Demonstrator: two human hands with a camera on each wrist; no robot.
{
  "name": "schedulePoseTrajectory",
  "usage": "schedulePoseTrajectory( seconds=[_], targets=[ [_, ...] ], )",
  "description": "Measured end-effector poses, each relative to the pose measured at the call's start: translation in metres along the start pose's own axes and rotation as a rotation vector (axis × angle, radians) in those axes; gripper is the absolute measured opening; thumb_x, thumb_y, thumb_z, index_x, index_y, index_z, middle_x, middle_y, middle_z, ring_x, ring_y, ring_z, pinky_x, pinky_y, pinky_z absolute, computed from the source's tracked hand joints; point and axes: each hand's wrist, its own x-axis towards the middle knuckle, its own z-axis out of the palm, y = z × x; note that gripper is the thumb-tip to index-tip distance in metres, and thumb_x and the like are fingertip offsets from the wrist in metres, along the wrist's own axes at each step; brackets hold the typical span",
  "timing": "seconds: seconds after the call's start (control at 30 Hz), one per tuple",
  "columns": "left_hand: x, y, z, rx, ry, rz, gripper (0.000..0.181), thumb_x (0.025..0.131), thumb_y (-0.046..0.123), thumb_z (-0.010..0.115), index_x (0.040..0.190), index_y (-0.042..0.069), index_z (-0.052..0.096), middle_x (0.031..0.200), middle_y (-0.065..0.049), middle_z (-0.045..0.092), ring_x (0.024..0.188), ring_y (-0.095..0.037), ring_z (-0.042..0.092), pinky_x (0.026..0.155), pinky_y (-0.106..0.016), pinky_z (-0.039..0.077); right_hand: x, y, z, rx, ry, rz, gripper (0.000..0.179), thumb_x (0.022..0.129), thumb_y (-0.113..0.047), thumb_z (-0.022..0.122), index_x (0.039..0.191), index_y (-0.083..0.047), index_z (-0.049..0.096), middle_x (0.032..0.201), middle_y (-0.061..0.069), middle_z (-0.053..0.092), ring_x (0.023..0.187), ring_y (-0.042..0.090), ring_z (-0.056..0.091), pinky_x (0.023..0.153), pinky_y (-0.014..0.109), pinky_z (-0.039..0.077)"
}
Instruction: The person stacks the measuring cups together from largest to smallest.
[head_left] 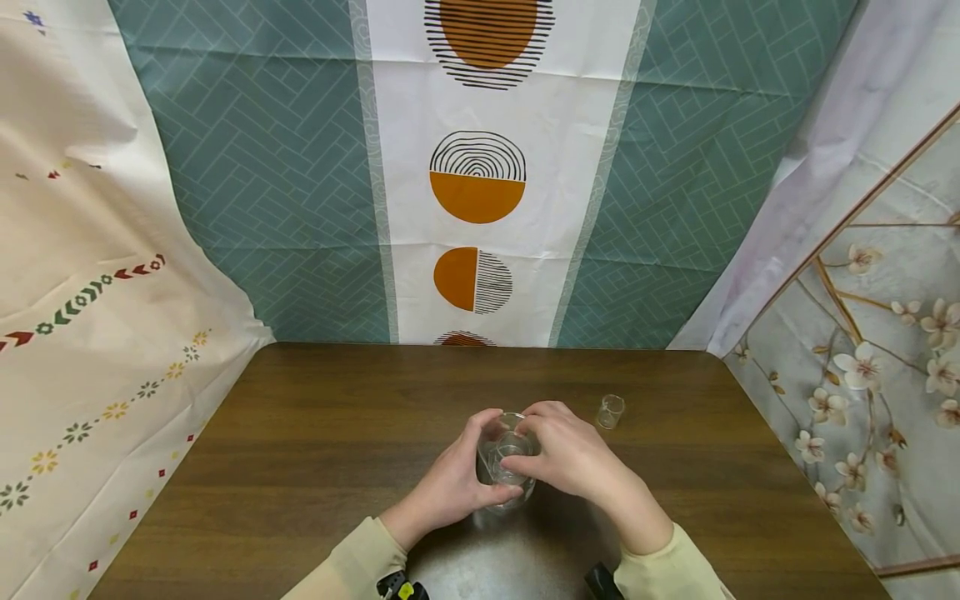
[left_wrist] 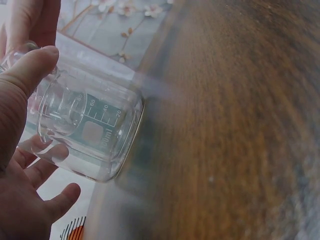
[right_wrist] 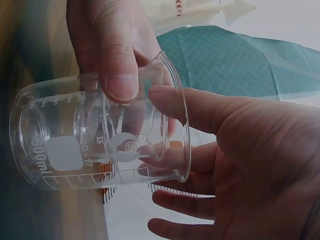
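A large clear glass beaker, printed 500ml in the right wrist view, stands with its base at the tabletop. My left hand grips its wall, thumb on the near side and fingers on the far side. Nested within is a smaller glass beaker; its rounded outline shows through the outer wall in the left wrist view. Over the mouth comes my right hand, its thumb and fingers reaching past the large rim and pinching the smaller beaker near its top. Glass reflections blur where the two walls meet.
Behind and to the right of my right hand, a tiny glass beaker stands on the brown wooden table. A patterned curtain hangs at the table's back edge, with printed cloths along the left and right sides.
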Motion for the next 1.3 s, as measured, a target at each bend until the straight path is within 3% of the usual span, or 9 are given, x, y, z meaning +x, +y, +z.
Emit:
schedulePoseTrajectory(
  seconds=[0.73,0.93,1.3],
  targets=[
    [0.0,-0.003,0.001,-0.013,0.006,0.011,0.103,0.089,0.043,0.096,0.166,0.023,0.031,0.15,0.003,0.058,0.133,-0.019,0.06,0.108,-0.048,0.052,0.008,-0.006,0.001,-0.045,-0.06,0.018,0.041,0.085,-0.044,0.096,0.107,-0.013,0.082,0.129,0.005,0.071,0.131,0.028,0.06,0.091,0.053,0.058],
    [0.0,-0.004,0.002,-0.016,0.002,0.007,0.102,0.089,0.044,0.096,0.165,0.027,0.03,0.151,0.005,0.058,0.135,-0.018,0.059,0.111,-0.049,0.05,0.01,-0.006,0.001,-0.047,-0.078,0.02,0.043,0.085,-0.045,0.096,0.11,-0.013,0.082,0.128,0.004,0.071,0.131,0.028,0.06,0.092,0.053,0.058],
    [0.0,-0.003,0.001,-0.029,-0.004,0.011,0.103,0.089,0.043,0.096,0.166,0.02,0.031,0.151,0.003,0.058,0.136,-0.019,0.059,0.111,-0.049,0.049,0.013,-0.005,0.003,-0.047,-0.096,0.025,0.041,0.085,-0.046,0.096,0.108,-0.016,0.082,0.122,0.0,0.07,0.127,0.026,0.06,0.089,0.05,0.058]
  ],
)
